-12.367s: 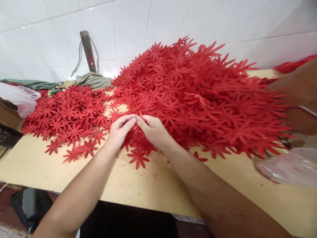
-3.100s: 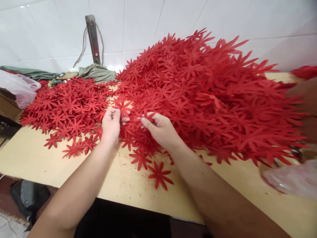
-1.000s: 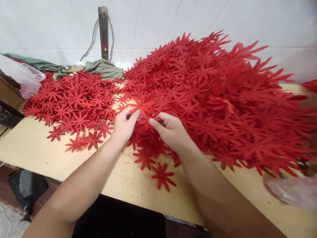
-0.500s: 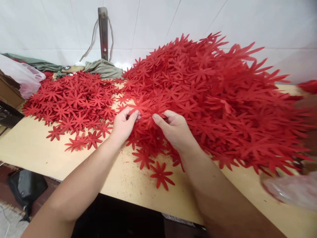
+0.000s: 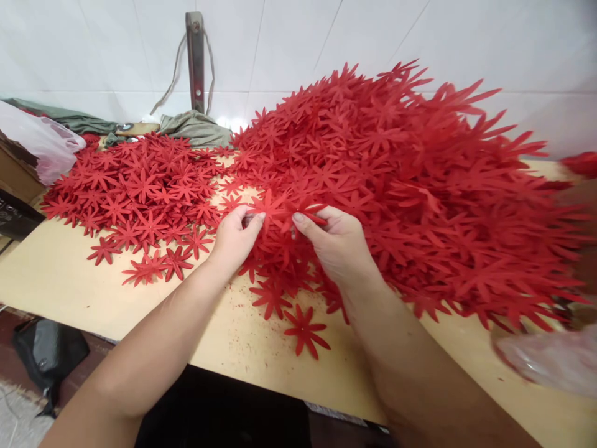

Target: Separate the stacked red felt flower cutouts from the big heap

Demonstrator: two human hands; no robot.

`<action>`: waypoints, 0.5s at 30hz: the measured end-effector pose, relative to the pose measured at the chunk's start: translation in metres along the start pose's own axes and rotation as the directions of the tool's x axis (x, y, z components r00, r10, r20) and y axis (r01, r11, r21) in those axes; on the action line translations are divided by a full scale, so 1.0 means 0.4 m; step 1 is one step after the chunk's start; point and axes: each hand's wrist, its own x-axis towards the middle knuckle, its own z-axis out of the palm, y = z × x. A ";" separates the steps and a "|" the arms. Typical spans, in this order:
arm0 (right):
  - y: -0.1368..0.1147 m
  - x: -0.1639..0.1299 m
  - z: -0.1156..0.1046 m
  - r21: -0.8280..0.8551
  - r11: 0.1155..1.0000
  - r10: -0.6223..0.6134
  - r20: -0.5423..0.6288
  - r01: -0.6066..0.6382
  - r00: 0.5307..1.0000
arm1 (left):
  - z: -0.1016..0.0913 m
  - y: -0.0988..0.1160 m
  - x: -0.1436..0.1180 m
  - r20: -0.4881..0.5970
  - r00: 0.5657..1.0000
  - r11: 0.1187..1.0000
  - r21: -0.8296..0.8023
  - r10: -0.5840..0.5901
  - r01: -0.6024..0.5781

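1. Red flower cutouts (image 5: 280, 211) sit pinched between both hands, at the near edge of the big red heap (image 5: 396, 180), just above the surface (image 5: 242, 348).
2. Left hand (image 5: 233, 239) has its fingers curled, thumb and forefinger pressed together on the left petals of the held cutouts; the other fingers are folded under the palm.
3. Right hand (image 5: 338, 246) is likewise nearly closed, its thumb tip laid on top of the right petals and its fingers tucked beneath them.
4. Held cutouts lie roughly flat, a little raised off the pieces below, with thin petals radiating all round, so no single long axis can be told; how many layers are pinched cannot be told either.
5. Both forearms come in from the near edge and converge, the left from the lower left, the right from the lower right, wrists low over the surface.
6. A smaller flat spread of cutouts (image 5: 135, 199) lies to the left of the hands, apart from the heap.
7. A single loose cutout (image 5: 305, 330) lies on the bare surface, near the right wrist.
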 end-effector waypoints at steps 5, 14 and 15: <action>-0.010 0.002 -0.006 -0.109 0.994 -0.015 -0.016 0.013 1.000 | -0.014 -0.008 0.000 -0.128 0.937 0.907 0.324 0.324 -0.269; 0.009 0.003 0.014 -0.142 0.981 -0.107 0.171 0.132 0.979 | -0.006 -0.008 -0.003 -0.009 0.926 0.887 0.289 0.378 -0.360; 0.010 0.003 0.014 -0.148 0.980 -0.109 0.180 0.136 0.978 | -0.008 -0.012 0.002 -0.060 0.929 0.895 0.295 0.366 -0.334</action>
